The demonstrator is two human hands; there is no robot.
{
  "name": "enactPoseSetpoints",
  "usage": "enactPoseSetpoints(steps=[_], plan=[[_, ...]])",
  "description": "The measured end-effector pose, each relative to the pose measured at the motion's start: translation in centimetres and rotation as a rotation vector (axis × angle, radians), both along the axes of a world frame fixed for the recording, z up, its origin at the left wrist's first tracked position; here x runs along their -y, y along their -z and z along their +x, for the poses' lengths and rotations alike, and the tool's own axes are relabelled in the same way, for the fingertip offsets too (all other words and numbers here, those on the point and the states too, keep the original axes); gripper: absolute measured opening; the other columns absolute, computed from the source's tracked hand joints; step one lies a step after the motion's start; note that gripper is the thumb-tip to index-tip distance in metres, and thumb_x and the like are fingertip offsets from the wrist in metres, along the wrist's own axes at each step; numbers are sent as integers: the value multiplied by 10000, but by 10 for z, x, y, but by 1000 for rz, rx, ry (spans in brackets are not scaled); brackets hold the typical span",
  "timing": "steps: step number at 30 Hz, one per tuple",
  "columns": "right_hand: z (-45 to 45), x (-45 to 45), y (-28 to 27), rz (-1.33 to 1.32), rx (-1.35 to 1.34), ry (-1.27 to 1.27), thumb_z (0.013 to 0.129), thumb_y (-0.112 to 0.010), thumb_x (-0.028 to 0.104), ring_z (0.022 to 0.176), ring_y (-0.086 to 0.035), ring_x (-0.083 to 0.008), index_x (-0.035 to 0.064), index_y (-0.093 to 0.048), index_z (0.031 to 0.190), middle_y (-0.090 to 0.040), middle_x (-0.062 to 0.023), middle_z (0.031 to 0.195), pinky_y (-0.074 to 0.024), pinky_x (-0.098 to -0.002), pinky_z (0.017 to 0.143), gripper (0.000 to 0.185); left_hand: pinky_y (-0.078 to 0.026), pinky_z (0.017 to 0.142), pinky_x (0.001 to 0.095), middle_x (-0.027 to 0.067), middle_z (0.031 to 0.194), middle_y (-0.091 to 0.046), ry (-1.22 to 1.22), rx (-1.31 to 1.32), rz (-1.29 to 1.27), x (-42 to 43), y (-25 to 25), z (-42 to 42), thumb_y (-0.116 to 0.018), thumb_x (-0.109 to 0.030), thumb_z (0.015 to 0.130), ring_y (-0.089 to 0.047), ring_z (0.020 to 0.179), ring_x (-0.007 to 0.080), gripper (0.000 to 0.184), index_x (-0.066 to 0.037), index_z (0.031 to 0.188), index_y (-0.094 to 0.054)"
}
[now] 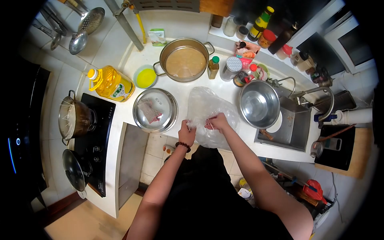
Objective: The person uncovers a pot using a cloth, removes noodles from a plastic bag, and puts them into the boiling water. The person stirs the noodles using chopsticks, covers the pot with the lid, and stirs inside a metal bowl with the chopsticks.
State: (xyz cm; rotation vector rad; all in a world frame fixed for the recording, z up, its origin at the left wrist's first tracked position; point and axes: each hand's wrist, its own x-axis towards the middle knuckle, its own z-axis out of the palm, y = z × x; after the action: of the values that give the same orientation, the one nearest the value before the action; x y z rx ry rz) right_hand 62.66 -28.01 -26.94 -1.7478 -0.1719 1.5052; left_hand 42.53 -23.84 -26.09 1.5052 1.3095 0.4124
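A clear plastic bag (212, 102) lies spread over the counter in front of me, its near part hanging by the counter edge. My left hand (186, 133), with a beaded bracelet on the wrist, pinches the bag's left side. On the right side of the bag, my right hand (217, 122) has its fingers closed on the plastic. Just left of the bag is a round metal basin (175, 119) with a plate (160, 100) over it, and a piece of raw meat (149, 111) rests there. Whether anything is inside the bag I cannot make out.
A two-handled pot (185, 78) of brownish liquid stands behind, beside a bowl of yellow liquid (145, 77) and an oil jug (113, 85). A steel bowl (259, 104) overlaps the sink (298, 128). On the left, a pot (76, 118) sits on the cooktop (105, 116).
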Motion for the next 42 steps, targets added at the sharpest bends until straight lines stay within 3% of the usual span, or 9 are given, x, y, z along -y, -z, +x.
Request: enactPoseSetpoints(steps=[5, 13, 20, 23, 25, 28, 33, 37, 42], plan=[[13, 48, -32, 64, -101, -74, 837, -718, -52, 729, -747, -306, -114, -661, 938, -702, -189, 841, -639, -373, 629, 132, -540, 702, 373, 124, 804, -658, -44, 14, -78, -5, -8, -1, -730, -150, 863, -674, 733, 257, 427, -57, 1223, -520], [48, 137, -115, 99, -86, -180, 862, -709, -32, 803, -747, -269, -107, -692, 987, -724, -173, 900, -630, -354, 760, 148, -547, 725, 328, 98, 974, -636, 78, 7, -109, -2, -41, -11, -791, -299, 867, -672, 805, 174, 584, -30, 1286, -487], [73, 165, -220, 190, -24, -128, 839, -738, -60, 730, -736, -242, -81, -714, 981, -728, -152, 840, -612, -338, 683, 146, -539, 794, 314, 70, 1028, -639, 52, 138, -114, 2, -74, -29, -760, -239, 912, -640, 904, 179, 486, -46, 1279, -506], [61, 112, -246, 321, -21, -261, 837, -732, -76, 719, -736, -241, -73, -719, 982, -731, -149, 834, -609, -338, 678, 146, -537, 810, 313, 62, 1021, -647, 10, 182, -58, -4, -83, -49, -717, -169, 943, -642, 921, 165, 397, -30, 1256, -517], [38, 55, -259, 384, -47, -398, 848, -736, -57, 742, -741, -233, -80, -707, 1005, -733, -135, 844, -608, -330, 708, 161, -543, 760, 300, 88, 1006, -648, -47, 250, -11, -7, -85, -69, -745, -232, 924, -638, 849, 168, 439, -25, 1246, -529], [-32, -41, -287, 543, -59, -658, 865, -711, -80, 765, -742, -218, -85, -704, 1014, -735, -132, 860, -606, -325, 720, 149, -537, 800, 316, 82, 1042, -665, -155, 384, -7, -21, -113, -109, -712, -237, 952, -654, 921, 170, 385, -57, 1247, -543], [-208, -193, -331, 793, 67, -1025, 884, -698, -59, 755, -745, -231, -93, -688, 1044, -731, -135, 875, -607, -325, 712, 164, -519, 829, 296, 63, 1078, -643, -402, 573, 66, -65, -159, -218, -692, -176, 965, -638, 961, 155, 345, -51, 1246, -534], [-370, -295, -342, 778, 24, -1116, 872, -695, -45, 789, -753, -236, -99, -682, 994, -728, -149, 875, -608, -313, 707, 134, -512, 834, 290, 57, 1100, -623, -596, 624, 152, -91, -174, -316, -693, -155, 960, -605, 957, 143, 339, -52, 1242, -536], [-537, -413, -288, 725, 74, -1091, 836, -675, -73, 712, -754, -246, -99, -687, 937, -722, -167, 822, -626, -294, 587, 105, -509, 826, 275, 67, 1087, -643, -735, 590, 150, -102, -170, -403, -684, -195, 965, -620, 967, 138, 348, -55, 1247, -536]])
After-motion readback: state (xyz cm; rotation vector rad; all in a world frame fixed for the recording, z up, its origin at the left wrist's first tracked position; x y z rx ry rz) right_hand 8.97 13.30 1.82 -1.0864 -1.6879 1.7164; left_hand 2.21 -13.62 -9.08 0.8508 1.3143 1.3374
